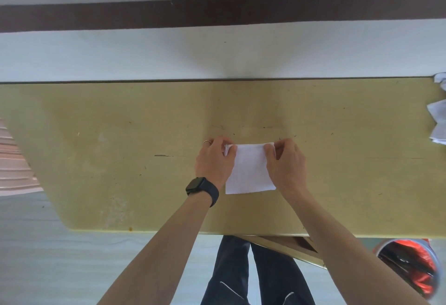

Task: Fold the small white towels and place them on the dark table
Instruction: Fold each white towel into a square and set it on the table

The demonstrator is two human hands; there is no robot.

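Towel (249, 174) lies flat on the yellowish table (115, 135); left hand (214, 161) and right hand (287, 163) each pinch a far corner. Crumpled towels (438, 123) sit at far right.

The left hand (214, 162), wearing a dark watch (200, 189) and a thin ring (206, 142), and the right hand (287, 162) each pinch a far corner of a small white towel (249, 172) lying on a yellowish counter (120, 135). Crumpled white towels (438, 121) lie well to the right of the right hand.
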